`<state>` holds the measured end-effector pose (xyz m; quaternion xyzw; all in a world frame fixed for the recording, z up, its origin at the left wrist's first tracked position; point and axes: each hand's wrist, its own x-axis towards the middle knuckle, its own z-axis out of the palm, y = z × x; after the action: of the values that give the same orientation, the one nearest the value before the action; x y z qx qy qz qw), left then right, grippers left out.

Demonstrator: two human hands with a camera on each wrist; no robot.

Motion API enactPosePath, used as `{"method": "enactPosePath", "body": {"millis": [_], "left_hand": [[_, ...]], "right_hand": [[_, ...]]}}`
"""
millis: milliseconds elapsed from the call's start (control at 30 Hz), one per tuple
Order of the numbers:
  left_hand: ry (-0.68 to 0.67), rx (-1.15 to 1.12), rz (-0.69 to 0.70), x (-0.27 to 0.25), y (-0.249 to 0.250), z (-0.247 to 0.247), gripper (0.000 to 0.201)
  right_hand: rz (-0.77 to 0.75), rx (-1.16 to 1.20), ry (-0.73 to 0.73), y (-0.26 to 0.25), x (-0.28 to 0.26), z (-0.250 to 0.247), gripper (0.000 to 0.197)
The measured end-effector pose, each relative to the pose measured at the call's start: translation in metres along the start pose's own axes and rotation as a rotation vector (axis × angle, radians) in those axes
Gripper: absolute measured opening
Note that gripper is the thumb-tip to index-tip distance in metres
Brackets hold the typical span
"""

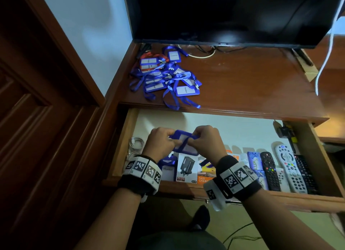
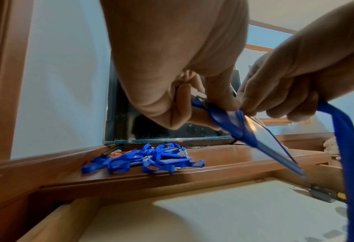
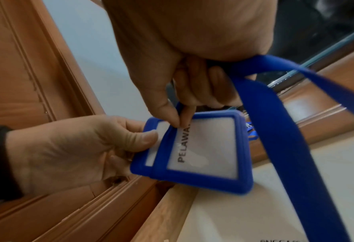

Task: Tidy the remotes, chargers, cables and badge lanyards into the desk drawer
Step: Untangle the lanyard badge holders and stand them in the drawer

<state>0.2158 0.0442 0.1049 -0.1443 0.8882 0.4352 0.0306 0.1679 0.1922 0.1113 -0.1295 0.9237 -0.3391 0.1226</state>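
With both the left hand (image 1: 160, 141) and right hand (image 1: 203, 141) pinching the blue badge holder (image 3: 201, 150), its loose lanyard strap (image 3: 292, 131) could unwind or snag the drawer (image 1: 123, 143) edge.

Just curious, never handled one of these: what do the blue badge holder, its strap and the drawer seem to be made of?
Badge holder: looks like soft matte blue plastic or silicone, with rounded edges and a clear glossy window.
Strap: flat woven fabric ribbon, dull, and it bends limply.
Drawer: pale unfinished-looking wood sides with visible grain; the desk top is glossy varnished reddish wood.
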Motion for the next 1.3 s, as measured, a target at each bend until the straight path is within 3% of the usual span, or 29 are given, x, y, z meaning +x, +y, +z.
{"method": "enactPosePath", "body": {"millis": [167,300,400,567,700,933,1100,1300], "left_hand": [[-0.135,0.128,-0.031,0.003,0.003,-0.010,0.007],[-0.290,0.055,-0.093,0.004,0.002,-0.022,0.005],[-0.371,-0.102,-0.107,0.002,0.000,-0.028,0.007],[-0.381,-0.325,-0.077,-0.004,0.000,-0.032,0.013],[-0.299,-0.515,-0.060,-0.004,-0.001,-0.035,0.018],[0.107,-0.815,-0.131,0.011,-0.001,-0.032,0.016],[0.316,-0.831,-0.262,0.020,-0.010,-0.014,0.014],[0.456,-0.577,-0.332,0.029,-0.041,-0.002,0.011]], "right_hand": [[-0.092,-0.057,-0.071,-0.001,0.009,-0.013,0.018],[-0.099,0.010,-0.178,0.007,0.016,-0.019,0.021],[-0.060,0.184,-0.214,0.019,0.012,-0.018,0.020],[0.002,0.552,-0.326,0.037,0.003,0.002,0.026],[0.060,0.694,-0.336,0.040,-0.001,0.016,0.030],[0.178,0.801,-0.367,0.035,0.000,0.048,0.035],[0.076,0.659,-0.406,0.022,-0.001,0.062,0.039],[0.014,0.505,-0.421,0.018,0.008,0.067,0.040]]}}
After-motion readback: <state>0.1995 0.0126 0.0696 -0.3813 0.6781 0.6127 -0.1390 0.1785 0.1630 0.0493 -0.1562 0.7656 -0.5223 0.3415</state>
